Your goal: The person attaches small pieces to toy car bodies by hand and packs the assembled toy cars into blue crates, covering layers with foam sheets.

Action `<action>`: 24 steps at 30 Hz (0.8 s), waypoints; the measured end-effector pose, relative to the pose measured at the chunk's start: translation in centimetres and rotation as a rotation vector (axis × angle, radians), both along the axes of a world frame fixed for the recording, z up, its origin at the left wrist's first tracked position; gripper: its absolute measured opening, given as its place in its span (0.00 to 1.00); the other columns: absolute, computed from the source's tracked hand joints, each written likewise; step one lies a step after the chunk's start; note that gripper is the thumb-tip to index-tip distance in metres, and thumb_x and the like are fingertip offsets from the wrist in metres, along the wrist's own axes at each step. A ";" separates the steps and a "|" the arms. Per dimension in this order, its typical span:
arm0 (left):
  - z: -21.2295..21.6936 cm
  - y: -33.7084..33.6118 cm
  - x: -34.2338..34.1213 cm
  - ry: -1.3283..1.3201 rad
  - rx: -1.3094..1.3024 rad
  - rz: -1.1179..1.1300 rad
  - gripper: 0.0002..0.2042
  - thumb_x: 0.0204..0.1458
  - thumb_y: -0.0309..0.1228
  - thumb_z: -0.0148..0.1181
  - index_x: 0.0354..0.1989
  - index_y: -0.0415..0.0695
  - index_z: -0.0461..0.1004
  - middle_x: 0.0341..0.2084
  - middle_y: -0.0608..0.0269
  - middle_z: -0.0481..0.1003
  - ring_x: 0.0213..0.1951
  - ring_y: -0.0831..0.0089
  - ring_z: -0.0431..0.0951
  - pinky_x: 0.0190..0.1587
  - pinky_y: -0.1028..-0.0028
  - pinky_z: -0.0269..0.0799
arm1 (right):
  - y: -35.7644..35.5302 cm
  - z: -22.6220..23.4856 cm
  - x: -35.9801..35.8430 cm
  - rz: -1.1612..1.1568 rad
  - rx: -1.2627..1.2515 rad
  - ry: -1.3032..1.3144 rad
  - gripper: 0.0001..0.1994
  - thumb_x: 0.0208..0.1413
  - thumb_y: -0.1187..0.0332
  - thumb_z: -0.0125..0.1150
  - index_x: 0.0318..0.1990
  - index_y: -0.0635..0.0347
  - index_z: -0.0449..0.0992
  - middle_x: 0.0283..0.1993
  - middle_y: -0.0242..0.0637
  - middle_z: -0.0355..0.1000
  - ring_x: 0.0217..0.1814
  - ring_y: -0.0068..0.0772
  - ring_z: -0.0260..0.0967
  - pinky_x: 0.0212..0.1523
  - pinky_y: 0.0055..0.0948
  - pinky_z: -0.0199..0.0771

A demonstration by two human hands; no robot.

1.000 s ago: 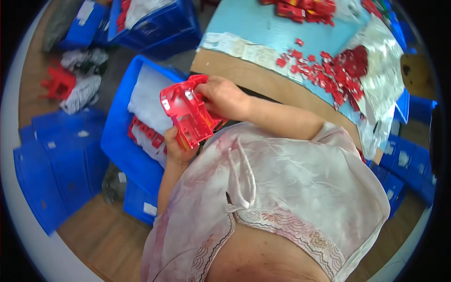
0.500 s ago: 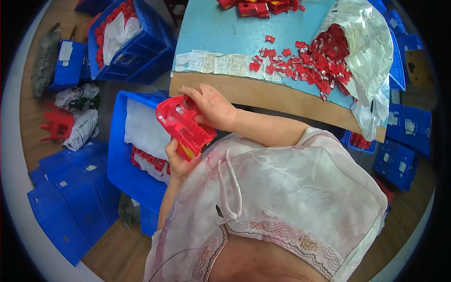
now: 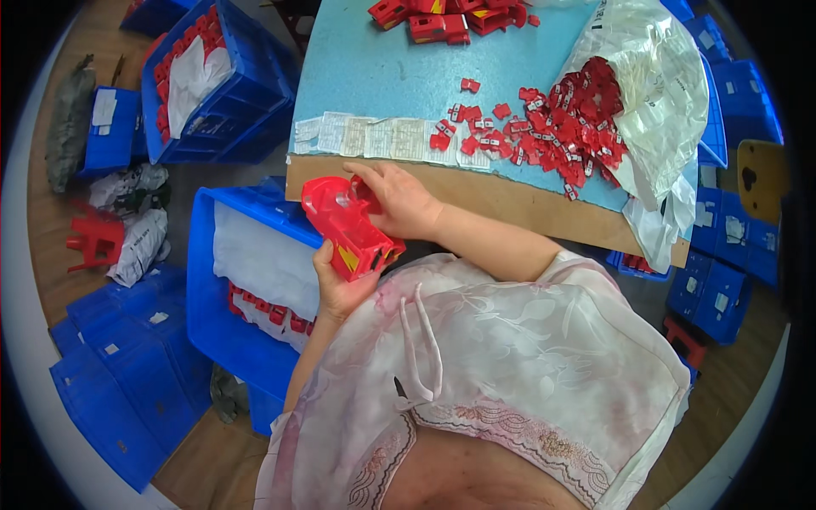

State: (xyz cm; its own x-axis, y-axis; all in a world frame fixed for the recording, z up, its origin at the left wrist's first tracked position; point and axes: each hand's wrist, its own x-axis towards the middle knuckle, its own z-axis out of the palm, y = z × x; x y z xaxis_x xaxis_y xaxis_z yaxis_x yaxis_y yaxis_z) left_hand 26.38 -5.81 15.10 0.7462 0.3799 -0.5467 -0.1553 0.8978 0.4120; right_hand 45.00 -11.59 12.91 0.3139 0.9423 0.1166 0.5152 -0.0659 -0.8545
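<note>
Between my hands, over the table's front edge, is a red plastic toy car body with a yellow patch on its side. My left hand grips its lower end, thumb along the side. My right hand is curled over its upper right part, fingertips on the shell near a rounded red piece; whether a small part is pinched there is hidden. On the table lies a pile of small red plastic pieces, spilling from a clear plastic bag. More red car bodies lie at the table's far side.
The blue-topped table has a wooden front edge with paper slips along it. Left of my hands stands a blue crate with white sheeting and red parts. Another filled crate, stacked blue bins and a red stool are further left.
The car body has turned in my hands, showing more of its outer side with the yellow patch. Both hands stay on it, and the whole view has shifted slightly.
</note>
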 end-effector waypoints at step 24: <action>1.6 1.9 6.0 -0.094 -0.023 0.127 0.32 0.53 0.55 0.51 0.64 0.50 0.66 0.62 0.56 0.68 0.61 0.51 0.69 0.55 0.41 0.68 | 1.4 5.9 11.7 0.038 0.122 0.408 0.08 0.53 0.74 0.67 0.42 0.58 0.81 0.38 0.36 0.78 0.39 0.29 0.75 0.42 0.29 0.75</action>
State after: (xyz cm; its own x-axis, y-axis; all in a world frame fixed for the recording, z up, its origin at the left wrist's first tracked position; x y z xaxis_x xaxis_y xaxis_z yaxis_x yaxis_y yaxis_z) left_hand 32.39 -3.95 16.69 0.7413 0.4629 -0.4861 -0.3053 0.8775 0.3700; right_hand 56.72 -10.21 18.78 0.3229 0.9410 0.1010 0.1330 0.0605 -0.9893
